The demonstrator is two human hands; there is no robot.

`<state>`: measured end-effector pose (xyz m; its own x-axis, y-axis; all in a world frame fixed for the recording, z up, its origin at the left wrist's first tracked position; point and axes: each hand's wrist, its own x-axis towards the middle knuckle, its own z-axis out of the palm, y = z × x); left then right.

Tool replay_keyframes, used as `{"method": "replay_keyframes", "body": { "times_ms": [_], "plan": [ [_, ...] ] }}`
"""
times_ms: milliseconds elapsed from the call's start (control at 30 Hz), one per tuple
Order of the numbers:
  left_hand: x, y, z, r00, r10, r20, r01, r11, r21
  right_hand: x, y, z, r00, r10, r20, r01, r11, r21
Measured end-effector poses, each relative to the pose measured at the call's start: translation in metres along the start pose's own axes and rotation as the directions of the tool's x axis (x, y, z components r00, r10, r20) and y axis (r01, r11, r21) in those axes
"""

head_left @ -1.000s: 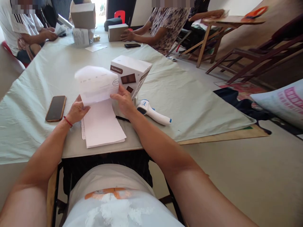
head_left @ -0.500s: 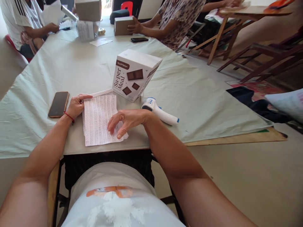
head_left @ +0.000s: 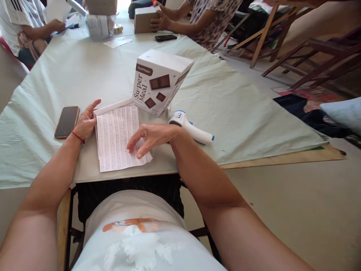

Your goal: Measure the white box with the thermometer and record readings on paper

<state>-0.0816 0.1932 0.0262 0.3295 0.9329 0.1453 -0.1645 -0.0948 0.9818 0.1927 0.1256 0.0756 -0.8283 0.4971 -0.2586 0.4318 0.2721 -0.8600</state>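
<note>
Sheets of paper (head_left: 115, 139) covered with rows of small print or writing lie before me near the table's front edge, with a folded strip along their top. At their left edge is my left hand (head_left: 87, 121), its index finger stretched away and its thumb by the paper's edge; a red string circles the wrist. My right hand (head_left: 152, 137) is over the lower right of the sheets, fingers curved and apart, holding nothing. Behind the papers a white "Su-per Meal" box (head_left: 160, 84) stands tilted. A white and blue handheld thermometer (head_left: 193, 128) lies just beyond my right wrist.
A phone (head_left: 67, 122) lies left of my left hand on the cloth-covered table (head_left: 239, 113). Across it, one person handles papers and another holds a brown carton (head_left: 143, 20). A second phone (head_left: 166, 37) and a clear container (head_left: 100, 28) are at the far end.
My left hand has drawn back from the top of the sheets to their left edge, its index finger lifting outward. My right hand stays over the paper. The view has tilted slightly downward.
</note>
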Motion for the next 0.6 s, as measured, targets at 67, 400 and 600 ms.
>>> {"method": "replay_keyframes", "body": {
  "times_ms": [67,400,600],
  "plan": [
    [-0.001,0.002,0.001,0.999,-0.035,0.015,0.036,0.998,-0.056,0.000,0.001,-0.001,1.000,-0.018,-0.015,0.018,1.000,-0.005],
    [-0.004,0.009,0.009,0.997,-0.048,0.059,0.057,0.984,-0.167,0.014,0.018,0.010,0.986,-0.149,-0.080,0.146,0.989,-0.038],
    [-0.002,0.004,0.005,0.998,-0.043,0.036,0.045,0.997,-0.061,0.018,0.010,0.016,0.991,-0.056,-0.124,0.056,0.998,-0.006]
  ]
}}
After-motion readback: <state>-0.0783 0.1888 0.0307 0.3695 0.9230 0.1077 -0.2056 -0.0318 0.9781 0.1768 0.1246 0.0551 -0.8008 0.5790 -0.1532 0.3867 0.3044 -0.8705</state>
